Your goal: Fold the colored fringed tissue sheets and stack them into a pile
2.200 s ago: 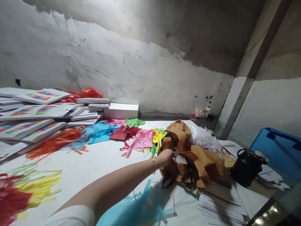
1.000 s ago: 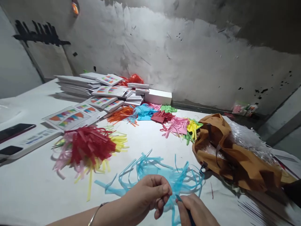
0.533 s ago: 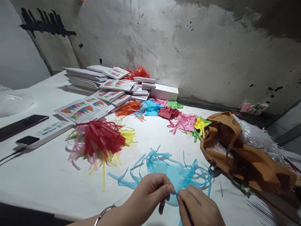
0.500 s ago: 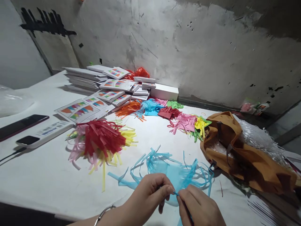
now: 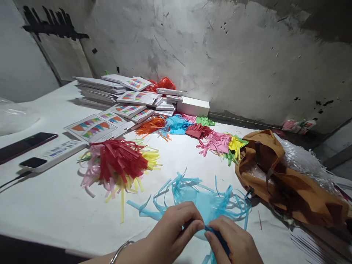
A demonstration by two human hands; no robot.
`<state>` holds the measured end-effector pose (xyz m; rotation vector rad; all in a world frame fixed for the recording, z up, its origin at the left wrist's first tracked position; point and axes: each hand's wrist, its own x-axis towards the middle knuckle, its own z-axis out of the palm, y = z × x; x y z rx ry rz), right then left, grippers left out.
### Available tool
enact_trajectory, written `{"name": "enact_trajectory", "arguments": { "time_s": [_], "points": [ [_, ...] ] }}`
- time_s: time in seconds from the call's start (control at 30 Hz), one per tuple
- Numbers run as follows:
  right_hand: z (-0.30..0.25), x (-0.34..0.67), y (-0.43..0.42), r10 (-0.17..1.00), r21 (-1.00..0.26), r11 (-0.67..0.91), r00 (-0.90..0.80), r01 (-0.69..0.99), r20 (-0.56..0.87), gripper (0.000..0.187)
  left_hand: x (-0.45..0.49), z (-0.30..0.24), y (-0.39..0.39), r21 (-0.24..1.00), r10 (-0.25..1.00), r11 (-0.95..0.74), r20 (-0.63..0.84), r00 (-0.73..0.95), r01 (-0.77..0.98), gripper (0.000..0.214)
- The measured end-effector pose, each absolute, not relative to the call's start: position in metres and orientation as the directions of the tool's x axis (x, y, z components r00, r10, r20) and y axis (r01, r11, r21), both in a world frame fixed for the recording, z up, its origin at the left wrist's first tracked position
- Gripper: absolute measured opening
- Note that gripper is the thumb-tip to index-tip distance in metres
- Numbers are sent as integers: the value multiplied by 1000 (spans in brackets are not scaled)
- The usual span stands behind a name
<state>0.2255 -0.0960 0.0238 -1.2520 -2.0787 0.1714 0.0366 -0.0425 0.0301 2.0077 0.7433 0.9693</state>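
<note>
Both of my hands meet near the bottom middle, pinching a twisted strip of blue tissue paper between them. My left hand, with a metal bracelet on its wrist, grips one end at thumb and fingertips. My right hand is closed round the darker, rolled part, and loose blue ends hang below it. Just beyond my fingers lies a light blue fringed tissue sheet, its cut strips spread out to both sides. To the left sits a pile of red, pink and yellow fringed tissue tassels.
Several fringed tissue bundles line the table's far side. Behind them stand stacked printed packets and a white box. A phone and a white cabled device lie left; a brown bag fills the right.
My right hand has turned slightly, showing more of the rolled blue strip in its grip. My left hand keeps its pinch with little movement.
</note>
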Motion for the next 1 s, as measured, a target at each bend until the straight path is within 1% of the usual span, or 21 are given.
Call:
{"name": "enact_trajectory", "arguments": {
  "time_s": [0.13,0.23,0.3,0.33,0.4,0.43,0.47,0.57,0.6,0.67,0.7,0.73,0.8,0.87,0.9,0.93,0.97,1.0],
  "points": [
    [22,228,-96,799,-421,559,-329,714,503,26,38,29,-41,857,745,-494,328,581,149,23],
    [21,229,-97,821,-474,535,-297,700,487,23,35,29,-39,915,775,-385,248,581,124,15],
    [20,229,-97,839,-512,511,-271,690,472,24,32,31,-38,944,782,-307,179,597,120,16],
    [19,229,-97,842,-526,509,-266,682,469,22,31,33,-38,949,776,-290,155,611,128,17],
    [18,228,-97,823,-520,539,-283,663,493,15,29,37,-37,936,759,-316,152,633,153,18],
    [17,227,-96,796,-482,570,-301,665,526,13,28,38,-37,921,753,-352,174,634,166,19],
    [15,226,-95,759,-418,604,-329,679,562,14,27,40,-37,901,747,-394,200,634,180,19],
    [11,220,-92,644,-177,657,-425,733,636,10,25,43,-37,833,708,-501,237,665,235,18],
    [9,217,-91,618,-119,657,-443,744,649,13,23,43,-38,807,693,-535,249,677,252,17],
    [7,212,-90,583,-68,664,-460,744,669,18,20,43,-41,751,675,-596,279,683,283,18],
    [5,209,-91,571,-69,676,-462,734,678,19,17,42,-42,727,673,-619,296,678,298,19],
    [4,207,-92,574,-96,688,-460,719,678,18,14,42,-43,708,673,-634,309,673,310,19],
    [-1,205,-96,639,-238,679,-401,694,656,16,3,42,-43,693,671,-651,335,661,310,20],
    [-8,207,-100,740,-392,585,-269,710,617,21,-17,45,-38,685,692,-661,396,604,308,20],
    [-13,211,-101,778,-440,522,-195,731,598,27,-31,49,-33,680,719,-655,427,548,329,19],
    [-18,215,-102,800,-458,464,-137,758,584,33,-48,53,-26,677,758,-635,454,468,373,18],
    [-24,220,-102,803,-443,433,-113,785,585,36,-67,60,-18,671,807,-590,465,365,450,15],
    [-30,224,-102,798,-406,426,-124,809,590,36,-87,68,-10,677,857,-509,453,244,531,15]
  ]
}}
